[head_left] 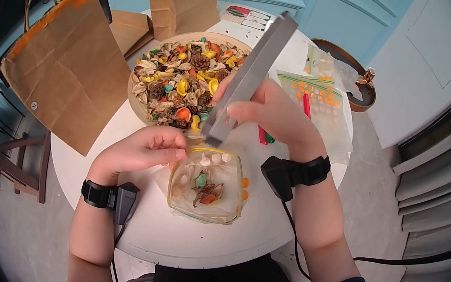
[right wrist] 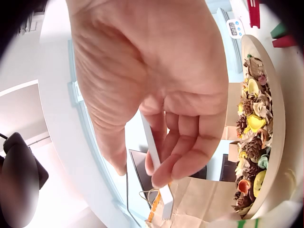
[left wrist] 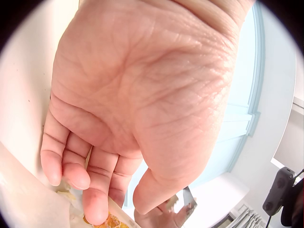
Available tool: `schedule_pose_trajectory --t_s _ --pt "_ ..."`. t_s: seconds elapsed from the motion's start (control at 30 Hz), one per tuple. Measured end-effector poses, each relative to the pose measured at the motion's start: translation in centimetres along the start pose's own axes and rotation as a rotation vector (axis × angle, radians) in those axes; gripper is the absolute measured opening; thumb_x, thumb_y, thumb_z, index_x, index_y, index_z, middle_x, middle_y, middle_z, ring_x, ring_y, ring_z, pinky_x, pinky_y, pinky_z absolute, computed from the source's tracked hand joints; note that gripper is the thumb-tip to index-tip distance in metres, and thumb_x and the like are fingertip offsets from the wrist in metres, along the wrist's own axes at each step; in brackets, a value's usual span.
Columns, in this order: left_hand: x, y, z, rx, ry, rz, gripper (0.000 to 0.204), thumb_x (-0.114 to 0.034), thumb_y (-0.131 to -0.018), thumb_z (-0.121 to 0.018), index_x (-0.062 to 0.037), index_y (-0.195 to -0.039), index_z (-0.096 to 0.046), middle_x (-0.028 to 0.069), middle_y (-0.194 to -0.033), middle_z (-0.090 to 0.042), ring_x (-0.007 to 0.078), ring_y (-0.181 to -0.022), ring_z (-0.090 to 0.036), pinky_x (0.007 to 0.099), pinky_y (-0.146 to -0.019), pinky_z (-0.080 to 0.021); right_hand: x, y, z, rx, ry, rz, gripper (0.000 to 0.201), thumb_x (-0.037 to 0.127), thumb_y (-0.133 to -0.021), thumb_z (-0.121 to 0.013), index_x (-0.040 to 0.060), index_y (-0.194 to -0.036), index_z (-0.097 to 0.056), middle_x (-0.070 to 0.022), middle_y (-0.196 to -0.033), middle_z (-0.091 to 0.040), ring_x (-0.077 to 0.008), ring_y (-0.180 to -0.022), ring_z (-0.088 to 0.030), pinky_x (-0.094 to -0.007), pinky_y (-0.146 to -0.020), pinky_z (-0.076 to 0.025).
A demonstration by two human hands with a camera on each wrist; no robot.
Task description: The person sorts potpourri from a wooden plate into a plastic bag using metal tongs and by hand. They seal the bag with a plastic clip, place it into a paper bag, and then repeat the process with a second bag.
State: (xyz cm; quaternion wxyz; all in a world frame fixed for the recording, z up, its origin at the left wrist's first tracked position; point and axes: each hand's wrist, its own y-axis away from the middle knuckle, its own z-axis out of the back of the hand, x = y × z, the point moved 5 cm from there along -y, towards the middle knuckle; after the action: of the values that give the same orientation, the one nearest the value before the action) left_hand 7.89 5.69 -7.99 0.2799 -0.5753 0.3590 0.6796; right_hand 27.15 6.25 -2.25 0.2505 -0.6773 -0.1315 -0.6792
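Observation:
In the head view my right hand (head_left: pixel 270 110) grips long grey metal tongs (head_left: pixel 255 70), tilted, their lower end just above the back rim of an open clear zip bag (head_left: pixel 237 203). A green piece (head_left: pixel 200 180) and brown and orange dried pieces lie inside the bag. At the bag's back-left rim is my left hand (head_left: pixel 140 149), its fingers loosely bent; in the left wrist view the fingertips of that hand (left wrist: pixel 128 109) overlap the film. The right wrist view shows the tongs' pale arm (right wrist: pixel 156 159) between thumb and fingers of my right hand (right wrist: pixel 156 90).
Behind the bag stands a round tray (head_left: pixel 133 106) of potpourri and pine cones. Brown paper bags (head_left: pixel 74 68) stand to the left and back. More zip bags (head_left: pixel 329 124), a red stick (head_left: pixel 306 105) and a brown round-rimmed item (head_left: pixel 370 101) are on the right.

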Motion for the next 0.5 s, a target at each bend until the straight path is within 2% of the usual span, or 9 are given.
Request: schedule_pose_trajectory --t_s 0.07,0.1,0.17,0.27,0.4,0.47,0.5 --pt "0.0 0.0 0.0 0.001 0.0 0.001 0.012 -0.014 -0.092 -0.057 -0.003 -0.089 -0.056 -0.0027 -0.08 -0.058 0.0051 -0.074 -0.053 0.0207 -0.069 -0.043 -0.2 -0.5 1.1 -0.152 -0.006 0.004 0.031 0.015 -0.081 -0.067 0.0024 -0.106 -0.057 -0.0045 -0.096 -0.061 -0.0102 -0.085 -0.06 -0.0237 -0.073 -0.049" --pt "0.0 0.0 0.0 0.0 -0.002 0.003 0.012 -0.014 -0.092 -0.057 -0.003 -0.089 -0.056 -0.0026 -0.08 -0.058 0.0051 -0.074 -0.053 0.0207 -0.069 -0.043 -0.7 -0.7 1.0 -0.152 -0.005 0.004 0.031 0.015 -0.081 -0.067 0.0024 -0.106 -0.057 -0.0045 -0.096 -0.061 -0.0102 -0.085 -0.06 -0.0237 -0.073 -0.049" --pt "0.0 0.0 0.0 0.0 -0.004 0.004 0.012 -0.014 -0.092 -0.057 -0.003 -0.089 -0.056 -0.0026 -0.08 -0.058 0.0051 -0.074 -0.053 0.0206 -0.069 -0.043 -1.3 -0.9 2.2 -0.404 0.064 0.115 0.031 0.012 -0.082 -0.068 0.0018 -0.109 -0.056 -0.0052 -0.098 -0.062 -0.0104 -0.088 -0.06 -0.0244 -0.077 -0.05" --pt "0.0 -0.1 -0.1 0.003 -0.006 0.002 0.012 -0.014 -0.092 -0.056 -0.0029 -0.089 -0.056 -0.0026 -0.08 -0.058 0.0051 -0.074 -0.053 0.0207 -0.069 -0.043 -1.9 -1.2 2.4 -0.43 0.173 0.109 0.031 0.009 -0.083 -0.068 0.0019 -0.111 -0.056 -0.0046 -0.099 -0.062 -0.01 -0.09 -0.061 -0.0247 -0.079 -0.05" --pt "-0.1 0.0 -0.1 0.004 -0.003 -0.006 0.012 -0.014 -0.093 -0.056 -0.0027 -0.089 -0.056 -0.0027 -0.079 -0.058 0.005 -0.074 -0.053 0.0208 -0.069 -0.043 -2.3 -1.5 1.5 -0.382 0.171 0.113 0.033 0.01 -0.081 -0.069 0.002 -0.11 -0.057 -0.005 -0.096 -0.063 -0.0089 -0.086 -0.06 -0.024 -0.077 -0.049" --pt "-0.1 0.0 -0.1 0.003 -0.002 -0.005 0.012 -0.014 -0.093 -0.056 -0.0026 -0.089 -0.056 -0.0027 -0.079 -0.058 0.0049 -0.074 -0.053 0.0208 -0.069 -0.043 -1.8 -1.4 0.9 -0.391 0.355 0.137 0.032 0.014 -0.078 -0.071 -0.0001 -0.104 -0.06 -0.0056 -0.084 -0.065 -0.0105 -0.075 -0.062 -0.0254 -0.068 -0.05" --pt "-0.1 0.0 -0.1 0.004 -0.001 -0.004 0.012 -0.014 -0.093 -0.056 -0.0026 -0.089 -0.056 -0.0028 -0.079 -0.058 0.0049 -0.074 -0.053 0.0208 -0.069 -0.043 -2.1 -1.5 0.8 -0.391 0.355 0.136 0.032 0.014 -0.078 -0.071 -0.0001 -0.104 -0.06 -0.0056 -0.084 -0.065 -0.0105 -0.075 -0.062 -0.0254 -0.068 -0.05"
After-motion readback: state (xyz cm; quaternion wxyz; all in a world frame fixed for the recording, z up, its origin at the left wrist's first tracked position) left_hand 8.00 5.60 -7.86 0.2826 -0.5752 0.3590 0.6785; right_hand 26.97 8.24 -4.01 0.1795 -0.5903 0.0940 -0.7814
